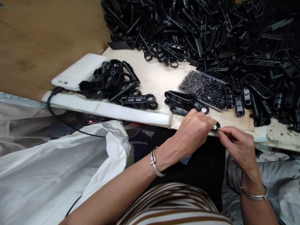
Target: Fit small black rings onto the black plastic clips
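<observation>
My left hand [195, 129] is closed over a black plastic part [217, 125] at the table's front edge, covering most of it. Only the part's ringed end shows, with a pale round centre. From the right, my right hand [239, 142] pinches with thumb and forefinger at that ringed end; whatever is between the fingertips is too small to name. Just behind my left hand, several black parts [179, 100] lie together, one with a pale disc in its ring. Beyond them, a clear shallow tray [226, 109] holds many tiny black pieces.
A large heap of black plastic parts [199, 34] covers the back and right of the table. At the left, a smaller pile [110, 79] rests against a white block [78, 72]. White foam [110, 109] lines the front edge. A black cable [70, 126] hangs over a white sack [70, 168].
</observation>
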The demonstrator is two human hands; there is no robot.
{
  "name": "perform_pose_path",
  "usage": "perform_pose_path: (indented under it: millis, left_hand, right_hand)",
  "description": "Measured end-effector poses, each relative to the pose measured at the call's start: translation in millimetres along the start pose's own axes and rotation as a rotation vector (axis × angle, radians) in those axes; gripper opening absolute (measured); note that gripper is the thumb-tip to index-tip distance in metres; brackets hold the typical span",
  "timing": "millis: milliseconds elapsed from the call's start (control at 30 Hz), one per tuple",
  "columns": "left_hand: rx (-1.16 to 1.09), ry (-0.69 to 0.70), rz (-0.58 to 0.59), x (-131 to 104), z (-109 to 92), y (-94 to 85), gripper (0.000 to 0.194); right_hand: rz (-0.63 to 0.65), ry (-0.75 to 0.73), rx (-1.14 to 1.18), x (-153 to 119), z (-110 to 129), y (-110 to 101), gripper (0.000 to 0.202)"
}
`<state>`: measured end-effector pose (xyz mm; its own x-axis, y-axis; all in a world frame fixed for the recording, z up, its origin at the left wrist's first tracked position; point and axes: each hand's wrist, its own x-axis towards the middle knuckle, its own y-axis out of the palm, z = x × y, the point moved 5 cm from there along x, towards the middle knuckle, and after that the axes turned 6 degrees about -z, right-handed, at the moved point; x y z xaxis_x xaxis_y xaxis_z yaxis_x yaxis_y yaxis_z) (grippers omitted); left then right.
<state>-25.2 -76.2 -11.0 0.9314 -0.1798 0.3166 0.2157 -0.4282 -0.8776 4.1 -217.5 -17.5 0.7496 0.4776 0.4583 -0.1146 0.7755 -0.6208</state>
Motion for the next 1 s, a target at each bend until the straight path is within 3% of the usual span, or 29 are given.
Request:
perform_pose_path:
  millis: [133,367,667,833,1000]
  left_hand:
    - [-0.032,0.007,-0.016,-0.9,-0.2,4.5,0.015]
    - [-0.120,0.022,-0.206,-5.3,1.5,6.3,0.023]
    - [-0.189,-0.011,-0.284,-4.2,6.7,6.9,0.025]
    - [-0.221,-0.018,-0.258,-6.0,9.4,5.4,0.021]
    - [-0.197,-0.016,-0.139,-4.2,7.0,1.4,0.022]
  right_hand:
    - [-0.001,-0.003,0.008,-0.9,-1.9,0.2,0.012]
    - [-0.002,0.016,0.000,-1.3,-3.5,0.9,0.012]
    - [0.011,0.060,0.002,0.2,-3.5,2.2,0.011]
    - [0.008,0.117,0.020,-0.6,-8.1,2.1,0.011]
    - [0.002,0.163,0.064,-2.3,-11.7,0.4,0.009]
